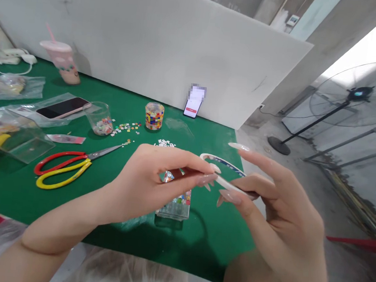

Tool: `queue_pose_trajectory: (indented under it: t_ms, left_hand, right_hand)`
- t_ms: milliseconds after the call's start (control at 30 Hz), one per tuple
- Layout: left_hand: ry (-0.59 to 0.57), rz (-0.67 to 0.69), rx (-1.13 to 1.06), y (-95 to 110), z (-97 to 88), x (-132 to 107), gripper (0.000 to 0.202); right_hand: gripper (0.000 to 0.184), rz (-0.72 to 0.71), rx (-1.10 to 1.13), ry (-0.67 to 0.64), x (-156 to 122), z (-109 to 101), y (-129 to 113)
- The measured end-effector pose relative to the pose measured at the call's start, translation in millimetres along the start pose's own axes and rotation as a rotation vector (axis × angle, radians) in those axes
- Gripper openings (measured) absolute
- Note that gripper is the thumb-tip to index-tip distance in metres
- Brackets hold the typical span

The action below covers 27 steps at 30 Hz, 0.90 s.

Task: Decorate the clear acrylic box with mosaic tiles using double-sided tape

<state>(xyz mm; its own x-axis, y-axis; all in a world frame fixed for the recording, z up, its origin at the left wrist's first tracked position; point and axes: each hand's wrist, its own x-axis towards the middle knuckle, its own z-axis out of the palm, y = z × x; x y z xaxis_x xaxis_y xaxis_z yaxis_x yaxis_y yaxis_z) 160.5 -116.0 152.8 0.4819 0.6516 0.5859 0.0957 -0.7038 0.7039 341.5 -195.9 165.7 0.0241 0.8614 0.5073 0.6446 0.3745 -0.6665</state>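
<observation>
A narrow white ring with blue markings on its inside, apparently a roll of tape (228,164), is held up above the table between both hands. The thumb and fingers of my right hand (277,211) grip its near right side, with the index finger lifted away. My left hand (161,178) pinches its left edge between thumb and index finger. Under my left hand stands a clear box (173,210) with colourful small pieces on it, partly hidden. Small white tiles (166,143) lie in a pile just beyond my left hand.
Red-and-yellow scissors (64,169) lie left, near a tipped clear cup (101,121) of mosaic pieces. A mosaic-covered glass (154,118) stands mid-table. A phone (194,104) leans on the white board; another phone (65,107) lies flat. A pink tumbler (62,62) stands far left.
</observation>
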Motion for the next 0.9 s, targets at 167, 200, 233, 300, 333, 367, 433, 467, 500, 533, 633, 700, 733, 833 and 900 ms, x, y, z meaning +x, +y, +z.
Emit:
queue_pose_trajectory:
  t_ms: [167,200,233,300,333,367,433,467,500,533,633,700,733,833,900]
  left_hand:
    - [0.036,-0.153,-0.177,2.3,3.0,0.2,0.006]
    - [0.034,-0.167,-0.195,2.6,3.3,0.3,0.007]
    - [0.03,-0.176,-0.209,2.8,3.5,0.4,0.007]
    - [0.028,-0.183,-0.224,3.2,3.4,0.5,0.009]
    - [0.029,-0.182,-0.226,3.3,3.2,0.5,0.009]
    - [0.029,-0.18,-0.224,3.5,2.9,0.5,0.009]
    - [0.032,-0.167,-0.216,3.9,2.3,0.5,0.01]
    - [0.033,-0.161,-0.208,4.3,2.0,0.5,0.01]
    - [0.035,-0.152,-0.199,4.6,1.7,0.6,0.01]
    - [0.036,-0.144,-0.187,5.0,1.4,0.7,0.01]
    - [0.039,-0.124,-0.15,6.1,0.8,1.2,0.009]
    - [0.044,-0.11,-0.13,6.4,0.9,1.3,0.008]
    - [0.046,-0.104,-0.121,6.3,1.0,1.2,0.007]
    - [0.055,-0.09,-0.108,5.6,2.3,0.4,0.006]
    - [0.064,-0.086,-0.109,4.9,3.7,-0.3,0.006]
  right_hand:
    - [0.039,0.026,-0.089,0.048,-5.2,2.1,-1.1]
    - [0.039,0.026,-0.101,0.051,-6.1,2.3,-1.7]
    - [0.039,0.02,-0.11,0.054,-6.8,2.4,-2.3]
    - [0.039,0.005,-0.123,0.054,-7.8,2.3,-3.6]
    - [0.039,-0.003,-0.127,0.054,-8.1,2.0,-4.2]
    - [0.039,-0.007,-0.131,0.054,-8.4,1.7,-4.8]
    - [0.039,-0.01,-0.138,0.054,-8.6,1.0,-5.6]
    - [0.039,-0.009,-0.143,0.059,-8.7,0.7,-5.9]
    - [0.039,-0.007,-0.147,0.063,-8.7,0.4,-6.0]
    - [0.039,-0.008,-0.152,0.066,-8.7,0.1,-6.0]
    - [0.039,-0.014,-0.158,0.065,-8.7,-0.2,-5.8]
    - [0.04,-0.016,-0.155,0.058,-8.9,0.1,-5.7]
    - [0.04,-0.012,-0.152,0.058,-9.1,0.3,-5.6]
    - [0.041,-0.012,-0.137,0.054,-9.4,1.4,-5.6]
    - [0.043,-0.021,-0.133,0.052,-9.4,2.1,-5.7]
